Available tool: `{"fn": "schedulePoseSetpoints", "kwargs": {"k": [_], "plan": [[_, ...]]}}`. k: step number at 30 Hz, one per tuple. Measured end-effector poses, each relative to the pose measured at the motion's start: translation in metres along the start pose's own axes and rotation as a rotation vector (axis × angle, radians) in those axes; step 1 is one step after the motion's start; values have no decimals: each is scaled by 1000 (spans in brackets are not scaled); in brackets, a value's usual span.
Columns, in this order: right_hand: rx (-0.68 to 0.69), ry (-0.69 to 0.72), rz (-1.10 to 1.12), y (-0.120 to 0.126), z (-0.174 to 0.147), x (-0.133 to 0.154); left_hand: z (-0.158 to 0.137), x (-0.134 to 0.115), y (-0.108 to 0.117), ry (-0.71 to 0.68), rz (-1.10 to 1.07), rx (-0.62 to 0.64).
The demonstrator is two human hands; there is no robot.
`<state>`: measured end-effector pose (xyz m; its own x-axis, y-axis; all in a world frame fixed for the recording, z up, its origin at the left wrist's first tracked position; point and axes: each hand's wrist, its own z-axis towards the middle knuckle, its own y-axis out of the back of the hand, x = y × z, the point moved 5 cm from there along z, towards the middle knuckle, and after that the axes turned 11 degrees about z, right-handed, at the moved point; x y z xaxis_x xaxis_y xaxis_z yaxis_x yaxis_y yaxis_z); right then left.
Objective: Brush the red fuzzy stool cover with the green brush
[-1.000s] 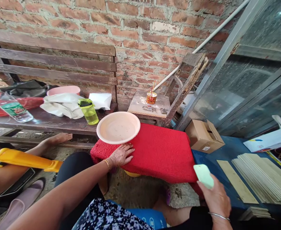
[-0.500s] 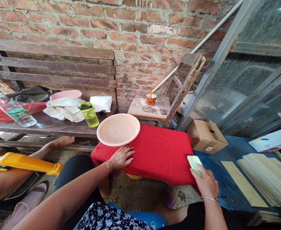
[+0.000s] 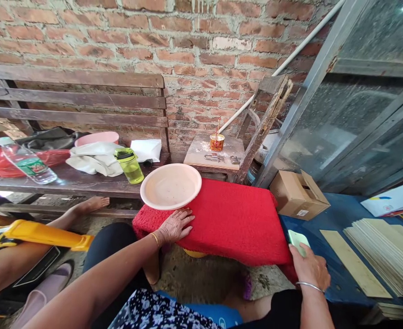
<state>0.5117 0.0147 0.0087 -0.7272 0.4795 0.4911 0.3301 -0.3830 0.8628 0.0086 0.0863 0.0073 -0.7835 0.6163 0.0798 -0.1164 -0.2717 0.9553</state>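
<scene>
A thick red cloth lies draped over a low surface in front of me. My left hand rests flat on its near left part, fingers spread, fingertips close to the rim of a pale pink basin. That basin stands on the cloth's far left corner. Past the cloth's right edge, my right hand grips a pale green, rounded block, whose underside is hidden. The block is over the edge between the red cloth and a blue surface.
A cardboard box and stacked pale boards lie at right. The wooden bench at left bears a green bottle, a clear bottle and cloths. A small wooden chair holds padlocks and a tin. Another person's leg is at left.
My right hand has moved right with the pale green block, from the cloth's right end to beyond its edge. My left hand stays in place on the cloth.
</scene>
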Motion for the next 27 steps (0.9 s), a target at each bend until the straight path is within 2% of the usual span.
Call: {"fn": "schedulePoseSetpoints", "kwargs": {"k": [2,6,8,9,11,15,16,17,18,20,24,27], "plan": [[-65,138,6,0,-13,17,0,0,0,0,-12,-11],[-14,638,85,-21,-62,87,0,0,1,-10,-15,-24],[46,778,47,-32,-77,108,0,0,1,-8,-4,-20],[63,789,11,-34,-77,109,0,0,1,-5,1,-17],[48,675,-78,-30,-64,90,0,0,1,-3,7,-14],[-81,132,-204,4,-21,11,0,0,0,-10,5,-13],[-99,43,-198,10,-15,-2,0,0,0,-10,4,-14],[-107,11,-178,13,-12,-6,0,0,0,-10,2,-14],[-107,36,-147,12,-12,-3,0,0,0,-10,1,-14],[-92,201,-85,1,-21,26,0,0,1,-11,0,-17],[-8,607,-39,-41,-61,118,0,-1,2,-16,10,-24],[71,808,-38,-63,-83,168,0,-1,2,-10,10,-27]]}}
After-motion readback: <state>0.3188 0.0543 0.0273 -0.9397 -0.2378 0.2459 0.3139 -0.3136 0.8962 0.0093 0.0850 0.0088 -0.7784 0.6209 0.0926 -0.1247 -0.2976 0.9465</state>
